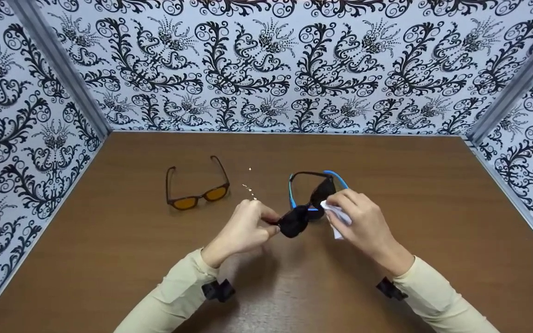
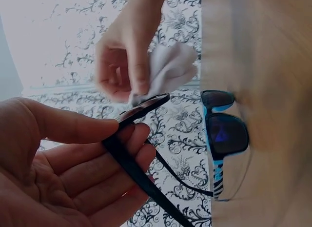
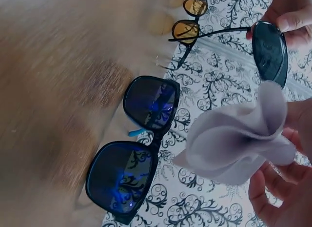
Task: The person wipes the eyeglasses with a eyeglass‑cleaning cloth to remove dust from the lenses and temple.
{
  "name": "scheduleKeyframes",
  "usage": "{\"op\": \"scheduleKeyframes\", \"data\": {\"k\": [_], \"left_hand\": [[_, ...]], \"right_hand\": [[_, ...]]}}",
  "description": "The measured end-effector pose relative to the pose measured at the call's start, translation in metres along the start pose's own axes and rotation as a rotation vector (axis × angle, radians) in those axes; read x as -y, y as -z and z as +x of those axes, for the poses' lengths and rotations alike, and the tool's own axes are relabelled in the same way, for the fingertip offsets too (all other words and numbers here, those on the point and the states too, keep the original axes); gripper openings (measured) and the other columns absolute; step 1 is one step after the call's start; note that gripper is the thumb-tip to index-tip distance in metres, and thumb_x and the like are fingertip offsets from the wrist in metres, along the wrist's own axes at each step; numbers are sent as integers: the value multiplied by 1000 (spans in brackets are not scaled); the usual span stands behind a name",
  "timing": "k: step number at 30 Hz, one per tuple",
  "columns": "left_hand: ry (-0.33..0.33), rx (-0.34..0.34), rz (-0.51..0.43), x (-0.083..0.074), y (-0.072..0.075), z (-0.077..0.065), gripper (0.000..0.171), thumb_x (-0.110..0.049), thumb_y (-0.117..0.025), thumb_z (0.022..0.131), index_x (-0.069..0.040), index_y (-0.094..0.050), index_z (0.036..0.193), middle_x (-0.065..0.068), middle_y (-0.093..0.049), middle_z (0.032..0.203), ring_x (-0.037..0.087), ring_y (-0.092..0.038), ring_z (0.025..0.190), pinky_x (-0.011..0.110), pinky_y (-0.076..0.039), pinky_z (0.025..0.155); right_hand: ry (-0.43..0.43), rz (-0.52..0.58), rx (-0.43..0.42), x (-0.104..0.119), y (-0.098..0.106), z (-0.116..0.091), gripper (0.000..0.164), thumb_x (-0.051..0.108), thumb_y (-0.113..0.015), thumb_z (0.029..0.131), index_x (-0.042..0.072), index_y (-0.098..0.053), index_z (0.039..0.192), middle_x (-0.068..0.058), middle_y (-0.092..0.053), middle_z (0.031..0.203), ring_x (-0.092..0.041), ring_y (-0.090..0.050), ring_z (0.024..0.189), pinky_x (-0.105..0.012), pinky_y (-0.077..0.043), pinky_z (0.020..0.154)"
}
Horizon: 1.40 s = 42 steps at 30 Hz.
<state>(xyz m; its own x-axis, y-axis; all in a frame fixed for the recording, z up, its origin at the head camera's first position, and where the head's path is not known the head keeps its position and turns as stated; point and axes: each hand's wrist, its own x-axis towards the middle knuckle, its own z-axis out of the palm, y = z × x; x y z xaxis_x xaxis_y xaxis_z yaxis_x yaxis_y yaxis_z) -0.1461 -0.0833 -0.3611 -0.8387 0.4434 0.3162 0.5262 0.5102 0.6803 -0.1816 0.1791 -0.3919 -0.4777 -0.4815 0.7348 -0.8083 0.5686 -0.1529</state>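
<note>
Black sunglasses are held above the table by my left hand, its thumb and fingers pinching one end of the frame near the hinge. In the left wrist view, a dark temple arm slants down from that grip. My right hand grips a crumpled white cloth close to the other lens; whether it touches the lens is unclear. Below and behind the held pair, sunglasses with blue temples rest on the table, partly hidden in the head view. Their dark lenses show bluish reflections in the right wrist view.
Dark-framed glasses with orange lenses stand at the left with temples unfolded toward the back. Small bright specks show on the brown table between the pairs. Patterned walls enclose the table's back and sides.
</note>
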Motion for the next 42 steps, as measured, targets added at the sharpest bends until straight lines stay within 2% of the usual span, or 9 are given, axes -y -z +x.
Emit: {"op": "scheduleKeyframes", "data": {"k": [6,10,14,19,23,32,34,40,42], "left_hand": [[-10,16,-30,0,3,0,15,7,-67,74,0,-77,83,5,-73,81,14,-68,79,38,-54,71],[-39,36,0,-2,1,-1,16,7,-68,74,-1,-77,83,5,-73,80,12,-67,75,32,-52,68],[-50,46,32,-4,-1,-2,16,6,-67,74,-1,-77,84,4,-73,80,9,-59,67,29,-47,64],[-42,4,29,-6,-1,-2,15,6,-68,75,1,-77,85,7,-73,81,15,-67,79,33,-53,71],[-36,0,12,-6,1,-3,15,7,-68,76,2,-76,87,9,-73,82,19,-69,84,38,-55,74],[-37,36,28,-7,4,-3,16,8,-66,76,2,-76,87,8,-73,84,10,-63,74,28,-50,66],[-36,30,35,-8,3,-2,17,7,-66,75,1,-76,86,7,-73,83,10,-60,70,26,-47,63],[-14,-9,58,-9,3,0,19,6,-65,74,-3,-77,85,4,-73,82,13,-66,77,28,-49,66],[-8,-13,59,-8,3,0,18,6,-66,74,-3,-77,86,4,-73,83,14,-67,79,29,-50,68]], "right_hand": [[-105,-40,-50,-5,6,0,21,1,-76,76,6,-66,94,-4,-63,88,-20,-58,72,-35,-47,60],[-133,-39,-73,-4,9,3,22,-1,-76,76,7,-66,94,-3,-64,88,-21,-58,73,-35,-46,61],[-104,5,-89,0,7,6,22,-2,-75,76,5,-66,95,-5,-63,89,-21,-59,76,-36,-48,64],[11,79,-42,8,2,5,16,3,-71,82,4,-66,97,-6,-63,92,-23,-59,79,-37,-50,66],[50,60,-22,7,0,3,15,6,-69,83,5,-67,98,-5,-64,92,-23,-59,76,-37,-47,63],[-100,-15,-84,-9,9,19,20,-2,-74,76,4,-65,93,-7,-63,88,-24,-59,74,-38,-49,62],[-78,-1,-80,-6,9,23,19,-1,-74,77,4,-65,94,-7,-63,88,-25,-60,76,-39,-50,65],[146,31,9,4,4,25,20,1,-74,77,3,-65,94,-7,-63,90,-24,-61,77,-38,-51,67],[181,44,48,4,3,22,20,1,-73,77,3,-65,95,-7,-63,90,-23,-61,77,-38,-51,67]]}}
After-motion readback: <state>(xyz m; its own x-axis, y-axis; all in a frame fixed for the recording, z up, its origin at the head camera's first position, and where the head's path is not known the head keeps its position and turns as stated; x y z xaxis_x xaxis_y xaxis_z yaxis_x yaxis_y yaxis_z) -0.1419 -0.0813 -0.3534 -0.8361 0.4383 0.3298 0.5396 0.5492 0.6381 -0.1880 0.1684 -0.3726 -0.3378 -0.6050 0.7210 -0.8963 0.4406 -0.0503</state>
